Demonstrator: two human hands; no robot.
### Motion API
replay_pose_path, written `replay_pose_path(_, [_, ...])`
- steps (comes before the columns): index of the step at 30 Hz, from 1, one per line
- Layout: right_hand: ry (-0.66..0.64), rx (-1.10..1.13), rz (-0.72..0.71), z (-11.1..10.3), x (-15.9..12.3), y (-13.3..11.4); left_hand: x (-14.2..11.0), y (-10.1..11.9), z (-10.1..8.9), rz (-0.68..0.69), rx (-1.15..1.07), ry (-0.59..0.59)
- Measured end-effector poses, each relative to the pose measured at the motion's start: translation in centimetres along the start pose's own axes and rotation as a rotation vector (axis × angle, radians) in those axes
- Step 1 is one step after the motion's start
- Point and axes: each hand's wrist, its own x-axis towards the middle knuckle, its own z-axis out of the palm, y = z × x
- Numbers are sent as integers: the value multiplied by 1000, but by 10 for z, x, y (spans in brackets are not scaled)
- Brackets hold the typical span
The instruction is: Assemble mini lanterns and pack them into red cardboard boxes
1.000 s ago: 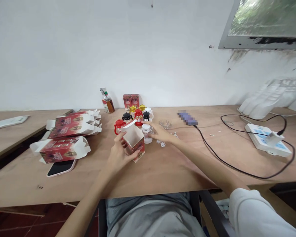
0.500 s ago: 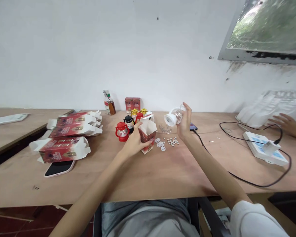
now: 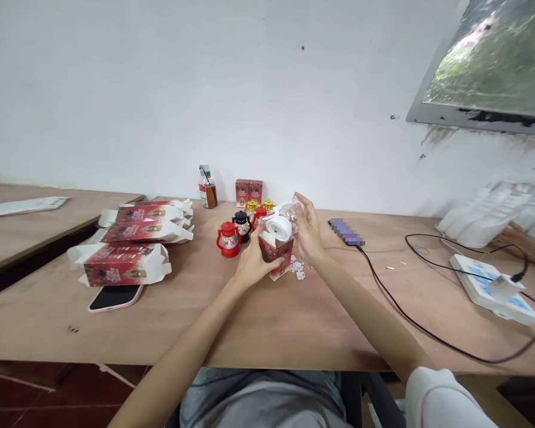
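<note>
My left hand (image 3: 254,260) is wrapped round a small red printed box (image 3: 275,252), which stands upright on the table with its top end open. My right hand (image 3: 309,230) grips a white mini lantern (image 3: 280,227) by its clear body. The lantern is tilted, its white round base over the mouth of the box. Just left of the box stand a red lantern (image 3: 229,239) and a black lantern (image 3: 241,225). Behind them are another red lantern (image 3: 259,214) and gold lanterns (image 3: 251,205). Small white pieces (image 3: 299,269) lie right of the box.
Opened red boxes (image 3: 127,264) lie at left by a phone (image 3: 116,297). A bottle (image 3: 207,189) and two closed red boxes (image 3: 249,192) stand by the wall. At right are a phone (image 3: 346,231) on a black cable, a power strip (image 3: 493,288) and another person's hand (image 3: 517,236).
My right hand has brought the white lantern leftward and down, from the right of the box to its open top. My left hand keeps its hold on the box. The view has shifted slightly.
</note>
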Motion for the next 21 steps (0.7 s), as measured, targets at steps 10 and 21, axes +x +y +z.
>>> replay_pose_path(10, [-56, -417, -191, -22, 9, 17, -4, -7, 3, 56, 31, 6])
replay_pose_path(21, [-133, -505, -218, -23, 1, 3, -3, -8, -2, 18, -42, -1])
